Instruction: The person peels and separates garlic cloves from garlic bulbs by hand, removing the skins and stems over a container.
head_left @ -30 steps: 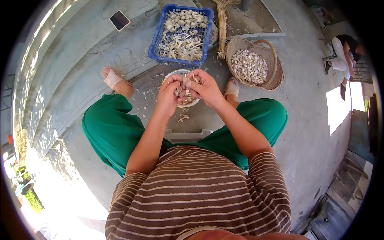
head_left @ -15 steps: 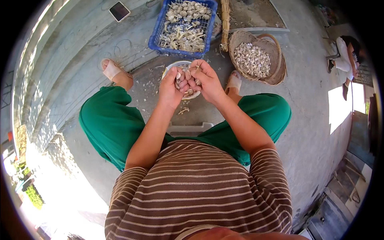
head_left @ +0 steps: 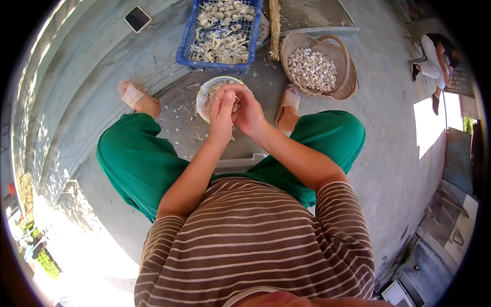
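My left hand [head_left: 222, 116] and my right hand [head_left: 248, 111] are cupped against each other over the near side of a white bowl-like container [head_left: 200, 105]. Both are closed around garlic [head_left: 236, 106]; only a small piece shows between the palms, and the fingers hide the rest. Pale garlic bits lie inside the container, partly covered by my hands. Just beyond it is a blue plastic crate [head_left: 215, 66] of garlic bulbs [head_left: 225, 13] and dry stalks. To the right, a wicker basket [head_left: 343, 66] holds many loose garlic cloves [head_left: 312, 70].
A bundle of straw [head_left: 274, 30] lies between crate and basket. A phone-like device [head_left: 137, 19] rests on the floor at upper left. My sandalled feet flank the container, with peel scraps around it. Another person [head_left: 434, 61] sits at far right.
My fingers were apart, pulling at garlic pieces; now my hands have come together and closed around them. The whole view has shifted slightly, so the crate and basket appear further up and left.
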Action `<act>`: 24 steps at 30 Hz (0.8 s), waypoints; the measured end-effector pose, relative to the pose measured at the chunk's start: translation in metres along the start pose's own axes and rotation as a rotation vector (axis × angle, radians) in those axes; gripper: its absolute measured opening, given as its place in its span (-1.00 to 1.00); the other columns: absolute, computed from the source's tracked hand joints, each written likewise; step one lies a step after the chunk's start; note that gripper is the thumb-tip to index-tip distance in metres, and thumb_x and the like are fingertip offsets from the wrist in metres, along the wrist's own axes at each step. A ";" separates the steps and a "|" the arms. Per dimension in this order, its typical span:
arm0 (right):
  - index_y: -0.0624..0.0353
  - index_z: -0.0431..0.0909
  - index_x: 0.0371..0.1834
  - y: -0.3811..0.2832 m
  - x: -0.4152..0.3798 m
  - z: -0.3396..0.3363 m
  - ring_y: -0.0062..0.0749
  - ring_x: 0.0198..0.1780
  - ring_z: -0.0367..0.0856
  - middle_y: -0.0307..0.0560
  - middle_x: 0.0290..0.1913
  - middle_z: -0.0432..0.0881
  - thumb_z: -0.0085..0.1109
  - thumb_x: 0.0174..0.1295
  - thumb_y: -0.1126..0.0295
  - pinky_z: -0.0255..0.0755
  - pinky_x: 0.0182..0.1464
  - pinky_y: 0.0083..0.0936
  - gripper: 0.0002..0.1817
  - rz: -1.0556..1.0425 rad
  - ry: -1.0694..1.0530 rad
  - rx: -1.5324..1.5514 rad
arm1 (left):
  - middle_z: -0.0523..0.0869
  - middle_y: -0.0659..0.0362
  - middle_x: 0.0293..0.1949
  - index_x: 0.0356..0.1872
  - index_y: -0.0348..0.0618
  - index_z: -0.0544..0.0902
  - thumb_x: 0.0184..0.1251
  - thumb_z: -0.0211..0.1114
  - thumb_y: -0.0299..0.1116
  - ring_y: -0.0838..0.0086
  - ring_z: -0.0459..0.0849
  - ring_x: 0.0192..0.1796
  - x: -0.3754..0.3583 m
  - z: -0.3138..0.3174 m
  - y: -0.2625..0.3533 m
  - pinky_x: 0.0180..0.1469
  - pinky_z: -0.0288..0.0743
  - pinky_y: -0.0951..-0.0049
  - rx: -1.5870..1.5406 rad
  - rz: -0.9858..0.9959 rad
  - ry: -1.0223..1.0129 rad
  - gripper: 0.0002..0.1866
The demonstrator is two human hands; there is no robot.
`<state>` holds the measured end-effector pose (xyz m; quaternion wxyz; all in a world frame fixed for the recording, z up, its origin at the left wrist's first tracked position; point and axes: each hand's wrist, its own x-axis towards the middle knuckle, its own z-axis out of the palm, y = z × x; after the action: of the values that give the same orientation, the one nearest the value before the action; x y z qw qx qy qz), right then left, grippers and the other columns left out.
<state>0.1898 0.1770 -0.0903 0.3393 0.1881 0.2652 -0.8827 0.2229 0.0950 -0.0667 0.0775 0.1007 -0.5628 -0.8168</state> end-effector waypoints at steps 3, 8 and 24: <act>0.07 0.48 -0.08 0.002 0.015 -0.018 -0.40 -0.12 0.57 -0.15 -0.12 0.57 -0.11 0.39 0.09 0.48 -0.22 -0.49 -0.69 -0.012 0.029 -0.006 | 0.59 0.14 -0.11 -0.09 -0.24 0.51 0.51 -0.09 -0.22 0.51 0.55 -0.04 0.001 0.005 0.001 0.09 0.41 0.47 0.026 -0.008 0.051 -0.70; 0.25 0.46 -0.16 -0.040 0.043 -0.054 -0.34 -0.30 0.58 -0.06 -0.30 0.55 0.04 0.33 0.29 0.46 -0.43 -0.61 -0.77 -0.202 0.088 0.053 | 0.60 0.18 -0.19 -0.10 -0.20 0.51 0.46 -0.01 -0.35 0.46 0.55 -0.05 0.012 -0.004 -0.004 0.10 0.41 0.37 -0.221 0.063 0.175 -0.81; 0.28 0.50 -0.14 -0.087 0.118 -0.067 -0.45 -0.35 0.61 -0.11 -0.31 0.60 0.05 0.31 0.42 0.48 -0.37 -0.62 -0.83 -0.495 0.232 -0.370 | 0.59 0.22 -0.30 -0.23 -0.08 0.52 0.38 0.12 -0.33 0.47 0.56 -0.20 0.030 -0.022 -0.049 -0.13 0.46 0.40 -0.459 -0.367 0.377 -0.91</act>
<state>0.0568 0.2133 -0.1737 0.1105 0.1522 0.4955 -0.8480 0.1990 0.0851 -0.1225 0.0526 0.3290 -0.3128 -0.8895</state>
